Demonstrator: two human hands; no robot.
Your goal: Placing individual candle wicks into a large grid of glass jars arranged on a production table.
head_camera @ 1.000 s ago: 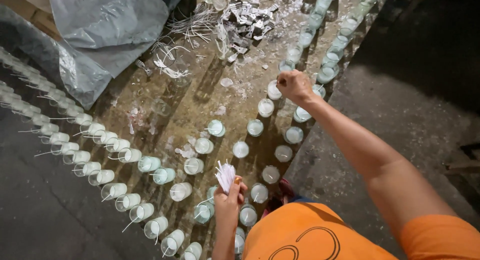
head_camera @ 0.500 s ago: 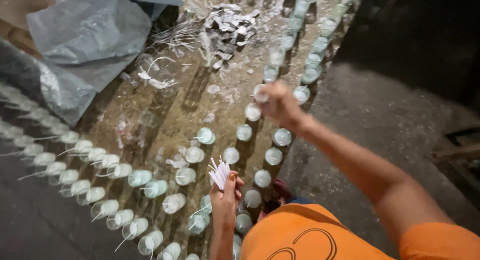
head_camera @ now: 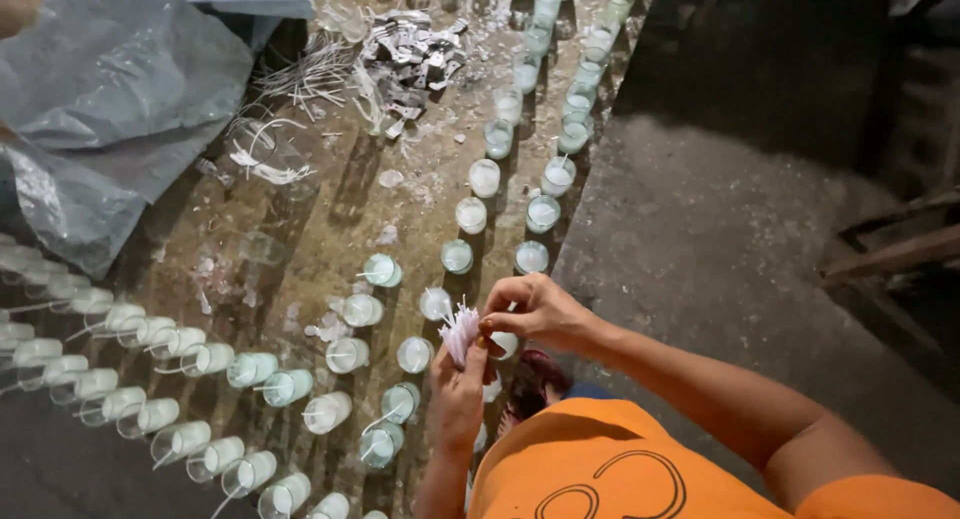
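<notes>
My left hand (head_camera: 458, 391) is closed around a bundle of thin white wicks (head_camera: 460, 329), held upright over the wooden board (head_camera: 330, 219). My right hand (head_camera: 535, 309) has come to the bundle and its fingertips pinch a wick at the bundle's top. Small glass cups of pale wax (head_camera: 470, 215) stand in rows all around the hands. Some cups to the left have a wick standing in them (head_camera: 380, 270). Cups in the far right rows (head_camera: 543, 212) show none. My orange shirt (head_camera: 600, 469) fills the bottom of the view.
A heap of small metal wick tabs (head_camera: 410, 54) and loose wicks (head_camera: 305, 77) lie at the board's far end. Crumpled clear plastic sheeting (head_camera: 110, 99) covers the left. Grey concrete floor (head_camera: 710, 249) runs along the right, with wooden bars (head_camera: 890, 244) beyond.
My right hand has pulled back from a far cup in the right-hand rows to the wick bundle in my left hand. The left hand has kept its grip.
</notes>
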